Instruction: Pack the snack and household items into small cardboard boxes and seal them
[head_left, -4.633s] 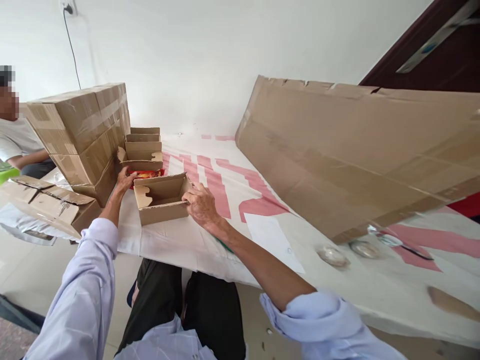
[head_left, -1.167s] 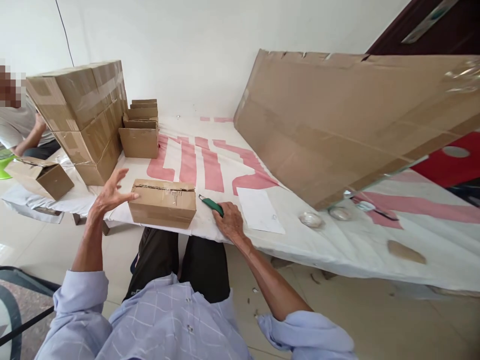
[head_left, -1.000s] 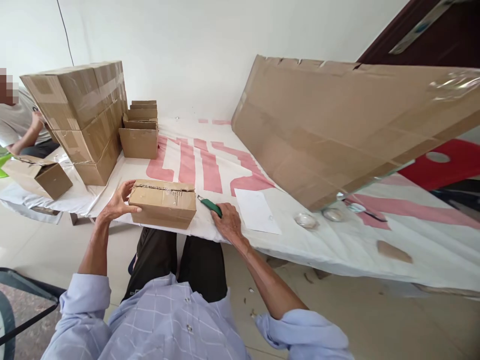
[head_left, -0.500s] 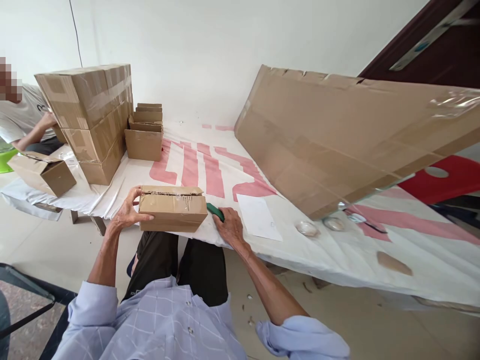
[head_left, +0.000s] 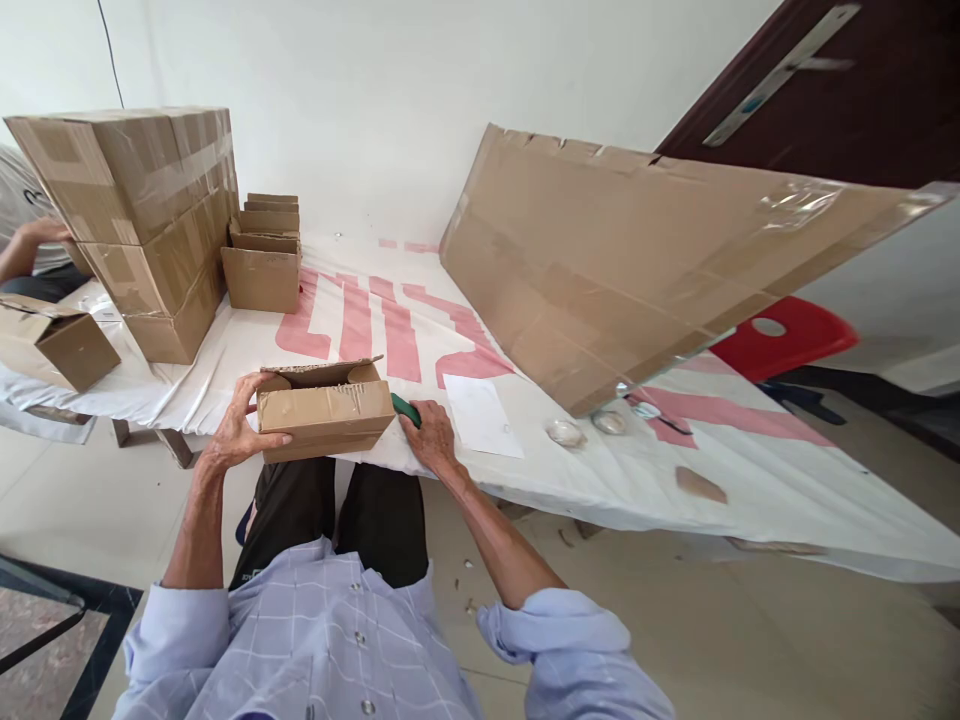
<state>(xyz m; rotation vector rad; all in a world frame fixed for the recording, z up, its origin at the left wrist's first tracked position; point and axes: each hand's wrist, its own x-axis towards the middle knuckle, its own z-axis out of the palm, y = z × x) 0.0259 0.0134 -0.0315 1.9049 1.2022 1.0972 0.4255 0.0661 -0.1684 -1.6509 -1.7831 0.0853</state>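
A small cardboard box (head_left: 326, 418) rests at the table's front edge, its top parted along a ragged tape line and one back flap raised. My left hand (head_left: 244, 425) grips the box's left end, thumb along the front face and fingers at the top corner. In my right hand (head_left: 431, 438), closed, is a slim green tool (head_left: 406, 409) that looks like a utility knife. Its tip is at the box's right end, and no blade can be made out. Just right of this hand lies a white sheet of paper (head_left: 484, 415).
Taped cartons (head_left: 157, 230) are stacked at the left, beside several open boxes (head_left: 262, 275) and another carton (head_left: 60, 340). A large cardboard sheet (head_left: 600, 260) leans at the right, near tape rolls (head_left: 565, 432). A co-worker's hand (head_left: 45, 230) shows behind the stack. A red chair (head_left: 802, 335) stands beyond.
The box's top has come apart, its back flap lifting and the gap widening. My view has swung right, so everything sits further left. Both hands keep their hold.
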